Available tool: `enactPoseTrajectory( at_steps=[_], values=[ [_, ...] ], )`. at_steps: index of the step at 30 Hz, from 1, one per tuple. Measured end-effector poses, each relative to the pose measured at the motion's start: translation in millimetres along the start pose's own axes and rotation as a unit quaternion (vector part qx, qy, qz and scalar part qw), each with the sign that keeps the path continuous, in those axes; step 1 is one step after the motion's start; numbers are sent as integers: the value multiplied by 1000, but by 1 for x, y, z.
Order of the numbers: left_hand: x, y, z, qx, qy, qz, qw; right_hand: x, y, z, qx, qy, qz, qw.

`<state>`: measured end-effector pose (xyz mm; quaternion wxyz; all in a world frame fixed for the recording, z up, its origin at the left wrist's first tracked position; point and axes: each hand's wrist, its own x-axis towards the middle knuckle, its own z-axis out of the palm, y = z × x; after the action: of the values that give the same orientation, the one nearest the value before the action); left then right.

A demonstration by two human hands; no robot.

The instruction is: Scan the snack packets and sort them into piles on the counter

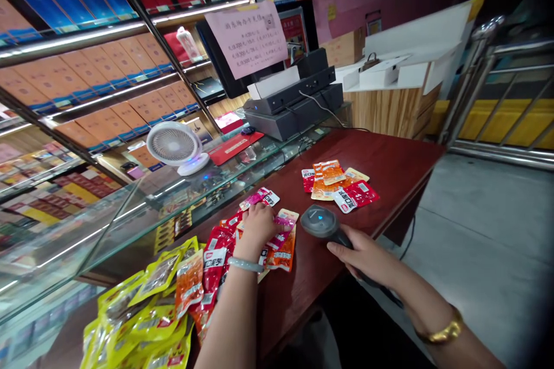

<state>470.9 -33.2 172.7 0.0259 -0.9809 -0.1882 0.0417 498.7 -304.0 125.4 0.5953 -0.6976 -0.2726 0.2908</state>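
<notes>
My right hand (363,255) is closed around the handle of a dark grey barcode scanner (321,221), whose head points left over the counter and shows a small blue light. My left hand (259,223) reaches down into a pile of small snack packets, fingers curled at a pink packet (283,229); its fingertips are partly hidden. Under and beside it lie red packets (214,259) and an orange packet (283,253). Yellow packets (142,323) are heaped nearer to me on the left. A separate group of orange and red packets (357,196) lies farther off, beyond the scanner.
The dark red counter (389,153) adjoins a glass display case (130,213). On the glass stand a white fan (175,147) and a red sheet (236,148). Behind are a cash register (294,106), a pink sign (246,37) and shelves of boxes. A metal railing (502,98) stands right.
</notes>
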Motion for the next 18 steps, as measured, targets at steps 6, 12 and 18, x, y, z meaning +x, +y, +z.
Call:
enactPoseTrajectory(
  at_steps=[6, 12, 18],
  values=[
    [-3, 3, 10, -29, 38, 22, 999, 2, -4, 9, -22, -7, 9, 1000],
    [-6, 17, 8, -102, 115, 31, 988, 3, -1, 9, -14, 17, 4, 1000],
    [-4, 21, 9, -131, 99, 41, 986, 3, -4, 11, 20, 24, -3, 999]
  ],
)
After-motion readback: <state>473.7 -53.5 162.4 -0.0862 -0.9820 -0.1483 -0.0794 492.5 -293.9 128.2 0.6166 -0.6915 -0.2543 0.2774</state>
